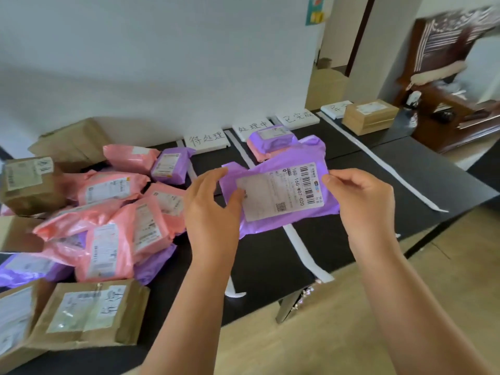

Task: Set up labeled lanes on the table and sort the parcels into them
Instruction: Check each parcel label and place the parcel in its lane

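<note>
The left hand (pixel 211 209) pinches the left edge of a purple mailer (pixel 295 158), thumb lying on the corner of its white shipping label (pixel 281 190). The right hand (pixel 359 201) pinches the right edge, fingers curled behind the plastic. Between the two hands the mailer is held label-up above the black bench (pixel 359 163), over a white tape strip (pixel 305 250) that runs to the bench's near edge.

A second tape strip (pixel 378 163) crosses the bench further right. Between the two strips bare black top shows right up to the mailer. Past the second strip a cardboard box (pixel 369 116) sits at the back, partly covering one paper sign (pixel 334 108).

Three more handwritten paper signs (pixel 297 117) lie along the wall edge. Below the middle one a purple parcel (pixel 273 138) rests on a pink parcel (pixel 258 154).

Left of the hands a heap of pink, purple and brown parcels (pixel 108 212) crowds that end of the bench, reaching its near edge.

A pale wall (pixel 162 63) backs the bench. Light wooden floor (pixel 351 307) shows beyond the near edge, and dark carved wooden furniture (pixel 446 104) stands at the far right.
</note>
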### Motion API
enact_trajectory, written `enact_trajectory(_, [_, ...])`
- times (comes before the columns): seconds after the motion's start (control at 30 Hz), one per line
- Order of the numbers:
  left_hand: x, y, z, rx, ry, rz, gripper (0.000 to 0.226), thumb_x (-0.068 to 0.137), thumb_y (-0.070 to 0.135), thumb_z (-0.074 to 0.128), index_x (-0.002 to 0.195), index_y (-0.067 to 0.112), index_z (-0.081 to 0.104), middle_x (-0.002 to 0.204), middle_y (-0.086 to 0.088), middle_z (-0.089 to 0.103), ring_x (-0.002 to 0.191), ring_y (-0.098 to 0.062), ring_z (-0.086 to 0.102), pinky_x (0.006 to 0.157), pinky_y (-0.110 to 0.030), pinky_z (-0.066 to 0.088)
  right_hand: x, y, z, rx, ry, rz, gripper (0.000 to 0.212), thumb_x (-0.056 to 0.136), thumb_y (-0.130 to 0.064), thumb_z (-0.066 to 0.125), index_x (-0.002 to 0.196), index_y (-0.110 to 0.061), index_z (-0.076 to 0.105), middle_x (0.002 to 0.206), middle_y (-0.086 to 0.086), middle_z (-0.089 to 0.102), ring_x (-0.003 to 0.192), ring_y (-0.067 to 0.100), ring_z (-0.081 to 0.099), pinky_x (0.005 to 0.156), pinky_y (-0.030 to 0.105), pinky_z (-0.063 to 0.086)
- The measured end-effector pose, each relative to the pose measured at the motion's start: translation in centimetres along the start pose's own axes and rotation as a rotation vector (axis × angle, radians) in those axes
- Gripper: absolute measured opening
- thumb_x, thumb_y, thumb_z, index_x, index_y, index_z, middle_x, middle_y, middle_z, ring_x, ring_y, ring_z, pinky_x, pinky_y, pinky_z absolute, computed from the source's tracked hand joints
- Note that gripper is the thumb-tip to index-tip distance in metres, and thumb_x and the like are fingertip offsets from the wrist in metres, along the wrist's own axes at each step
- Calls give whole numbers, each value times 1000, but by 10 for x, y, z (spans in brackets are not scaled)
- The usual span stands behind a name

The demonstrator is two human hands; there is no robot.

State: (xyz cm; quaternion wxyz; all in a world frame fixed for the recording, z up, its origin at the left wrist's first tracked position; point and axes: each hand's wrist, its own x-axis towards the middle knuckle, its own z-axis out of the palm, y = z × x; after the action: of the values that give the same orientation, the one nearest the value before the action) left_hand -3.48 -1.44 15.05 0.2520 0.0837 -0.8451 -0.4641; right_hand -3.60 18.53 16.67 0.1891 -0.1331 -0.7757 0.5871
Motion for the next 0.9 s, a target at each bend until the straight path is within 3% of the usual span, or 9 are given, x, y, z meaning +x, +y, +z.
enact_trajectory(0.13, [-22, 9, 41, -12, -68, -118, 37, 89, 25, 69, 125, 26, 63, 122, 11, 62, 117, -9, 54, 99, -30, 45, 27, 21, -37, 43, 25, 55, 21, 90, -14, 70, 77, -30, 70, 80, -13, 74, 79, 2, 72, 61, 19, 54])
enact_trajectory(0.2, [-29, 12, 56, 30, -99, -158, 38, 90, 29, 67, 128, 27, 62, 122, 10, 62, 117, -11, 55, 100, -35, 47, 38, 29, -46, 75, 26, 88, 18, 90, -13, 70, 80, -28, 71, 80, -12, 74, 78, 2, 72, 60, 15, 53])
enact_trajectory(0.37, [-19, 19, 90, 61, -130, -212, 36, 93, 25, 64, 128, 23, 61, 118, 11, 63, 110, -8, 57, 86, -22, 44, 67, 45, -45, 51, 13, 133, 18, 91, -14, 69, 81, -29, 70, 84, -12, 73, 79, 2, 72, 60, 16, 54])
enact_trajectory(0.5, [6, 17, 114, 95, -209, -205, 30, 94, 26, 63, 123, 22, 63, 113, 10, 61, 107, -8, 58, 85, -23, 46, 98, 57, -36, -48, -14, 150, 12, 94, -16, 65, 91, -27, 68, 89, -12, 71, 85, 6, 70, 67, 23, 57])
enact_trajectory(0.63, [27, -1, 136, 122, -304, -280, 27, 95, 26, 60, 121, 21, 64, 112, 6, 63, 100, -10, 61, 78, -20, 49, 116, 71, -21, -208, -132, 150, 9, 97, -18, 62, 96, -26, 59, 87, -13, 62, 80, 5, 64, 64, 19, 51])
enact_trajectory(0.73, [27, -13, 148, 115, -365, -315, 26, 96, 26, 58, 121, 21, 64, 109, 7, 64, 93, -10, 62, 67, -15, 46, 122, 90, -18, -243, -231, 160, 6, 97, -22, 61, 103, -25, 62, 94, -9, 64, 85, 8, 65, 67, 21, 54])
enact_trajectory(0.77, [26, -11, 145, 108, -391, -340, 25, 97, 26, 58, 121, 22, 63, 108, 8, 64, 88, -8, 61, 63, -13, 43, 122, 89, -17, -259, -232, 177, 13, 98, -23, 61, 110, -23, 64, 99, -8, 65, 88, 9, 66, 67, 21, 54])
enact_trajectory(0.83, [84, -25, 233, 107, -388, -466, 26, 98, 24, 57, 123, 22, 62, 106, 9, 64, 80, -4, 58, 59, -11, 39, 224, 123, 4, -329, -229, 256, 27, 98, -23, 60, 125, -19, 61, 105, -6, 64, 93, 11, 65, 67, 19, 52])
enact_trajectory(0.9, [90, -20, 234, 99, -381, -501, 31, 97, 22, 58, 128, 21, 59, 114, 6, 66, 83, -5, 58, 57, -11, 39, 229, 127, 11, -325, -234, 244, 33, 98, -23, 61, 130, -17, 56, 104, -8, 60, 91, 9, 61, 64, 17, 48])
